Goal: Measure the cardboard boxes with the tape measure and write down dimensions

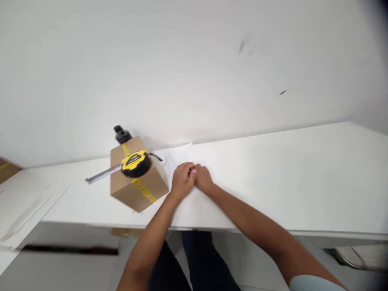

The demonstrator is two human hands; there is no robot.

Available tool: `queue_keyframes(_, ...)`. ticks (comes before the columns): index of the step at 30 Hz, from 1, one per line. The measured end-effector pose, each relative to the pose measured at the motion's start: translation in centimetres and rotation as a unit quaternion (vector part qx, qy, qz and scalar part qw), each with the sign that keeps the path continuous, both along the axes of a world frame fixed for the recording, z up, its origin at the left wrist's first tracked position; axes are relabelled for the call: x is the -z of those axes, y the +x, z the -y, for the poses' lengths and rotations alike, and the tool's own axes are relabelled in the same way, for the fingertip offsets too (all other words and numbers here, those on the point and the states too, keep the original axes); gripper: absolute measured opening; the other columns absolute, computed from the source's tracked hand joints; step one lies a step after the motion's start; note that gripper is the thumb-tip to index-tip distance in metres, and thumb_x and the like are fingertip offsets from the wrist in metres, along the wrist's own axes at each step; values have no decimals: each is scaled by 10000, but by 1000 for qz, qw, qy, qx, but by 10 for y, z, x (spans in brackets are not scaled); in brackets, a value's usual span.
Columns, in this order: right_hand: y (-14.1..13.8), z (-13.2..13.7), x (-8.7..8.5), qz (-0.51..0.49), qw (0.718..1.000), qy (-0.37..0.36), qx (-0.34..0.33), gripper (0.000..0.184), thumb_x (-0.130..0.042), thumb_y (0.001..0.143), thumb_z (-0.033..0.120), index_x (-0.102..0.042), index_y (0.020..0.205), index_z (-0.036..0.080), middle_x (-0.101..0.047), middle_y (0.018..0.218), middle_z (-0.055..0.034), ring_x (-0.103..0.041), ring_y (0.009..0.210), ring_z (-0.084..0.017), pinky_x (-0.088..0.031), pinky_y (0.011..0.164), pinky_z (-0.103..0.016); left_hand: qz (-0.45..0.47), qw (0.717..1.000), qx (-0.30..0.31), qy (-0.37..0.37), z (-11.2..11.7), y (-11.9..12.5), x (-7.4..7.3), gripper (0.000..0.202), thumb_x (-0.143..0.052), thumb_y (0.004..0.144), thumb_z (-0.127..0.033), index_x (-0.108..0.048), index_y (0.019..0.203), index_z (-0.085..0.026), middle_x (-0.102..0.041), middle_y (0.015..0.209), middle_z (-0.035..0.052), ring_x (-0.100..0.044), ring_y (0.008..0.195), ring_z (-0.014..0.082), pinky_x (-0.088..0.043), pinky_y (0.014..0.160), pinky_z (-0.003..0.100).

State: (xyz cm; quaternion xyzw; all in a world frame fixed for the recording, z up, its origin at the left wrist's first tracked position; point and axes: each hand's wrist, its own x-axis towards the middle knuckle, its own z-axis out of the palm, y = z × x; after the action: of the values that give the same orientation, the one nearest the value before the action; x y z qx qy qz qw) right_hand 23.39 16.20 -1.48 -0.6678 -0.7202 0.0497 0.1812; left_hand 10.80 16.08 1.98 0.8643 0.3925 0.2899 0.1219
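Note:
My left hand (182,180) and my right hand (203,176) meet over the white table, their curled fingertips close together. A small dark spot shows between them, but whatever they hold, if anything, is hidden. Under and behind the hands lies white paper (178,155). To the left of my left hand stands a brown cardboard box (127,196) with yellow tape (144,190). On top of it rests a yellow and black tape measure (136,163), its metal blade (104,174) sticking out past the box's left side.
Behind the box, a black object like a bottle with a cap (122,134) stands by the white wall (194,72). The white table (287,178) stretches to the right. Part of another cardboard box (8,169) shows at the left edge.

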Motion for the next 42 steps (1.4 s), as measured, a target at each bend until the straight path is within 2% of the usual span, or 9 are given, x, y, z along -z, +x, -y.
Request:
queue_keyframes(2,3,-5,3,9,1000,14,-6,271,-492,1054,238,-728,1183,200,-772,1142,-115,-641,1013,-238,-408,757,-336,5,999,-39,-12,-31,8,12,323,-472,1019,-303,-701,1235,-232,-729,1379,111,-627,1357,247,-447,1222,454)
queue_keyframes(5,7,-9,11,18,1000,21,-4,347,-411,1075,200,-703,1263,219,-771,1174,-99,-639,1073,-236,-410,787,-341,80,993,-83,-31,-54,3,26,386,-377,1068,-365,-674,1270,-225,-716,1386,124,-626,1352,236,-448,1218,445)
queue_keyframes(9,8,-7,19,10,1000,11,0,423,-335,1082,165,-684,1315,223,-763,1191,-111,-631,1112,-254,-395,816,-349,55,985,-154,-50,-50,-6,30,429,-328,1091,-429,-654,1301,-245,-691,1434,116,-573,1415,263,-328,1288,527)
queue_keyframes(13,8,-5,22,-4,1000,3,0,434,-353,1073,168,-675,1362,200,-757,1222,-141,-631,1122,-277,-396,829,-360,-13,956,-246,-159,-46,-1,30,469,-277,1101,-456,-631,1357,-287,-642,1527,98,-482,1517,292,-237,1311,617)
queue_keyframes(19,10,-2,21,-21,1000,22,5,428,-379,1058,169,-662,1377,207,-760,1230,-132,-657,1120,-271,-429,845,-355,-151,938,-255,-181,-45,-3,37,525,-365,1062,-413,-547,1533,-268,-336,1773,96,-203,1674,342,-92,1332,679)
queue_keyframes(24,13,-2,26,-38,997,60,11,437,-375,1017,126,-653,1348,193,-778,1180,-126,-702,1036,-257,-486,816,-352,-200,931,-262,-154,-46,-14,35,580,-350,1061,-427,-501,1591,-243,-318,1776,131,-226,1669,346,-155,1340,636)
queue_keyframes(31,20,-4,44,-98,987,126,-8,418,-351,1068,293,-617,1375,192,-781,1184,-129,-734,987,-268,-550,816,-376,-193,937,-245,-158,-48,-17,37,667,-300,1062,-480,-438,1641,-178,-272,1785,159,-204,1673,356,-137,1352,593)
queue_keyframes(36,20,-3,45,-81,988,134,-11,512,-291,1106,393,-586,1457,166,-774,1240,-156,-722,990,-281,-539,821,-385,-202,937,-229,-172,-49,-10,40,731,-257,1066,-506,-337,1697,-147,-172,1808,164,-117,1690,346,-75,1358,586)
queue_keyframes(42,26,-2,40,-58,992,111,-18,552,-282,1111,385,-526,1532,125,-747,1331,-175,-705,1064,-286,-538,866,-396,-221,940,-203,-161,-58,-4,44,752,-249,1071,-511,-301,1710,-120,-151,1811,169,-103,1692,348,-77,1363,554)
